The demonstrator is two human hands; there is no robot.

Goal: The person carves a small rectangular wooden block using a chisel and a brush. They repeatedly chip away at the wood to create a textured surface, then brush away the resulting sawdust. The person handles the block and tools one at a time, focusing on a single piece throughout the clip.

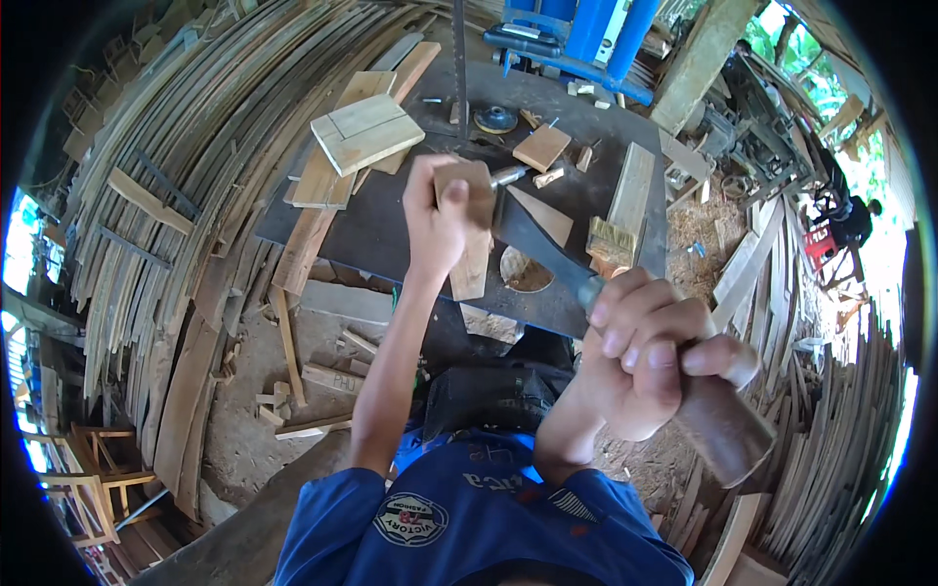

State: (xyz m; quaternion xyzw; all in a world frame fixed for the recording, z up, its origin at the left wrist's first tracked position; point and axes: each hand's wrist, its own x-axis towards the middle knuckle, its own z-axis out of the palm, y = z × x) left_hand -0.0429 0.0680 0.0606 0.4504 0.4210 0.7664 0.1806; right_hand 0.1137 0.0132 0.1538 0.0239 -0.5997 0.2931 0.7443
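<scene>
My left hand (pixel 435 210) is closed on an upright-pointing wooden piece (pixel 467 249) above the dark metal tabletop (pixel 371 234). My right hand (pixel 650 352) grips the brown wooden handle of a large chisel-like tool (pixel 713 430); its dark flat blade (pixel 537 244) reaches up-left to beside the held wood. A brush (pixel 611 239) lies to the right of the blade. A wedge-shaped offcut (pixel 547 212) and a round cut shape with shavings (pixel 523 272) are partly visible by the blade. Farther back are a small block (pixel 542 146) and a black disc (pixel 495 119).
A thin vertical saw blade (pixel 459 68) rises at the back, near stacked boards (pixel 366 132). Long timber piles (pixel 176 146) line both sides, offcuts (pixel 322 376) lie on the floor, blue machinery (pixel 586 39) stands behind. A person in dark clothing (pixel 855 220) is at far right.
</scene>
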